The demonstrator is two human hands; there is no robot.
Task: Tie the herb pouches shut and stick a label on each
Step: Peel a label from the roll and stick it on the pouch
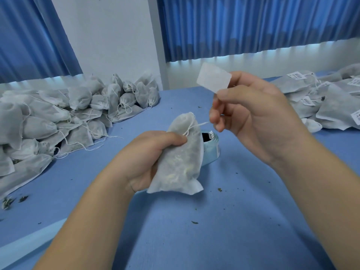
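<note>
My left hand [153, 152] grips a white mesh herb pouch [179, 158] around its middle, above the blue table. The pouch's neck is drawn in and its white drawstring [198, 125] runs up to my right hand [251, 114]. That hand pinches a blank white label [213, 77] between thumb and forefinger, while its lower fingers hold the string's end. The label stands above the pouch, apart from it.
A pile of unlabelled pouches [58, 117] fills the left of the blue table [194, 230]. Pouches with barcode labels [327, 102] lie at the right. A light blue label roll [211, 147] sits just behind the held pouch. Herb crumbs dot the cloth.
</note>
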